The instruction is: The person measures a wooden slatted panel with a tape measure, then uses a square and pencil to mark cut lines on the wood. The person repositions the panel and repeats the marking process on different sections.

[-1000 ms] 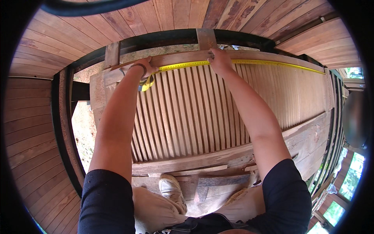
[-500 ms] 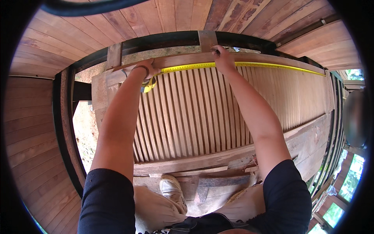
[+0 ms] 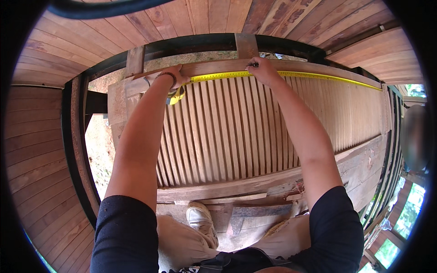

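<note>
A yellow tape measure [image 3: 176, 96] is in my left hand [image 3: 174, 80], with its case partly hidden under the wrist. From there the yellow blade [image 3: 218, 76] runs out along the far rail [image 3: 207, 68] of a slatted wooden panel [image 3: 227, 132] to its right end. My right hand [image 3: 264, 72] is closed at the rail, on the far side of the blade. A small dark tip of a thin, pen-like thing shows between its fingers; its kind is too small to tell. The forearm passes over the blade and slats.
A dark metal frame [image 3: 191, 45] with short wooden crosspieces [image 3: 246, 45] lies beyond the panel. Plank walls [image 3: 36, 136] rise at left and far side. Near my shoe [image 3: 200, 220] are loose wood strips [image 3: 236, 199]. A blurred person [image 3: 415, 136] is at the right edge.
My right hand has shifted slightly, and the dark tip between its fingers shows more plainly. The left hand, tape measure and panel stay almost where they were.
</note>
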Demonstrator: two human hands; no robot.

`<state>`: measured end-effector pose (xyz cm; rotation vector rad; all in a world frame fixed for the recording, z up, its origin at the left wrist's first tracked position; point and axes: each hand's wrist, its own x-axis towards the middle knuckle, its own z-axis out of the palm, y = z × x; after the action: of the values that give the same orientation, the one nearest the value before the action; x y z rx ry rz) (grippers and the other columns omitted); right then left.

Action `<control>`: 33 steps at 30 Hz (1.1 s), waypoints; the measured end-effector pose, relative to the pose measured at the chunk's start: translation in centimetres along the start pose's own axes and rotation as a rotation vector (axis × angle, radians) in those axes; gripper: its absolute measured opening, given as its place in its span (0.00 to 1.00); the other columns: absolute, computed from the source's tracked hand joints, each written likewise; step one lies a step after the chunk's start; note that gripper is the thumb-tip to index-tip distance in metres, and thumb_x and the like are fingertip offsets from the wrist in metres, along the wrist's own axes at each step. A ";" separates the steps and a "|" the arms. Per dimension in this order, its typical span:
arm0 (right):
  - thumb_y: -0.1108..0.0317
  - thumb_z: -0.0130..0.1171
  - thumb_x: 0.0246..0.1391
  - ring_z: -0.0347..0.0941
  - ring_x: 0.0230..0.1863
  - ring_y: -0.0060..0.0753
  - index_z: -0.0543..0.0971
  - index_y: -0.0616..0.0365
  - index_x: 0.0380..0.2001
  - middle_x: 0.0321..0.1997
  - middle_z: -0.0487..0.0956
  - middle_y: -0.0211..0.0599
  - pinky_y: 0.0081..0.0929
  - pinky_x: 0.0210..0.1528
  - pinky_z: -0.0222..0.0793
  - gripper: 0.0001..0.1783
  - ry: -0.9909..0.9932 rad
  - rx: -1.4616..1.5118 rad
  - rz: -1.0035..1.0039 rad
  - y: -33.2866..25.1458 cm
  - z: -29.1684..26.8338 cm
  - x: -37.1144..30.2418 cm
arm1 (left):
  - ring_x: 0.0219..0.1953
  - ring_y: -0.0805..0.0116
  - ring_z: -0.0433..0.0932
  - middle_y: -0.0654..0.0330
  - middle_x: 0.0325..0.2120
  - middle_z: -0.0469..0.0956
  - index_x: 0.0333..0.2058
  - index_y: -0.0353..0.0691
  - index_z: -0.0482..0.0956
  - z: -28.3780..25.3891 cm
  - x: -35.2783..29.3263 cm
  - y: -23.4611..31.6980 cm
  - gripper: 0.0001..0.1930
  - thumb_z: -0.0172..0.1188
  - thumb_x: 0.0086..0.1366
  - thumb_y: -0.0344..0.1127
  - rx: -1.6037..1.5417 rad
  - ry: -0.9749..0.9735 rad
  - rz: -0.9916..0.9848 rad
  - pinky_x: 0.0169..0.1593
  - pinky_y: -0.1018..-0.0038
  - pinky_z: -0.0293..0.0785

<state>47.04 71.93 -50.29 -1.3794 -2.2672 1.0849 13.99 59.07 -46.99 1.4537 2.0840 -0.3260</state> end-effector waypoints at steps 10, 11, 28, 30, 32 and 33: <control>0.64 0.68 0.55 0.82 0.46 0.48 0.85 0.59 0.40 0.42 0.85 0.49 0.39 0.50 0.75 0.13 -0.073 -0.006 -0.020 -0.1 -0.4 0.8 | 0.69 0.46 0.69 0.43 0.68 0.68 0.74 0.40 0.55 -0.3 -0.2 0.2 0.46 0.64 0.67 0.56 -0.018 -0.034 -0.014 0.70 0.60 0.67; 0.65 0.68 0.55 0.82 0.46 0.48 0.85 0.59 0.40 0.42 0.85 0.49 0.39 0.50 0.75 0.12 -0.085 -0.033 -0.041 -0.1 -0.6 0.8 | 0.69 0.46 0.69 0.43 0.68 0.68 0.74 0.40 0.55 -0.3 -0.2 0.3 0.46 0.64 0.67 0.56 -0.008 -0.032 -0.012 0.70 0.60 0.67; 0.70 0.67 0.56 0.82 0.43 0.44 0.84 0.62 0.38 0.40 0.85 0.48 0.37 0.47 0.76 0.08 -0.110 -0.202 -0.032 -1.8 -0.4 1.2 | 0.69 0.47 0.69 0.43 0.68 0.68 0.74 0.41 0.56 -0.4 -0.5 0.5 0.46 0.64 0.67 0.57 0.002 -0.024 -0.004 0.70 0.60 0.66; 0.70 0.67 0.56 0.82 0.42 0.45 0.84 0.62 0.38 0.40 0.85 0.49 0.37 0.47 0.76 0.08 -0.110 -0.207 -0.040 -1.7 -0.2 1.4 | 0.69 0.47 0.69 0.43 0.68 0.68 0.74 0.41 0.56 -0.2 -0.2 0.2 0.46 0.64 0.67 0.57 -0.007 -0.022 -0.003 0.70 0.61 0.66; 0.70 0.66 0.56 0.82 0.43 0.48 0.84 0.61 0.38 0.40 0.85 0.50 0.39 0.48 0.76 0.08 -0.105 -0.203 -0.052 -1.7 -0.2 1.4 | 0.69 0.47 0.69 0.43 0.68 0.68 0.74 0.40 0.56 0.0 0.1 0.0 0.46 0.64 0.67 0.57 -0.005 -0.020 0.000 0.70 0.61 0.66; 0.70 0.65 0.55 0.82 0.45 0.51 0.84 0.60 0.37 0.40 0.85 0.51 0.42 0.49 0.76 0.08 -0.102 -0.196 -0.059 -1.6 -0.2 1.3 | 0.69 0.47 0.69 0.43 0.68 0.68 0.74 0.40 0.56 0.1 0.2 -0.1 0.46 0.64 0.67 0.57 0.000 -0.019 0.002 0.70 0.61 0.66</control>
<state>45.41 72.72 -49.18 -1.3451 -2.5290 0.9561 13.93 59.11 -47.19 1.4467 2.0673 -0.3384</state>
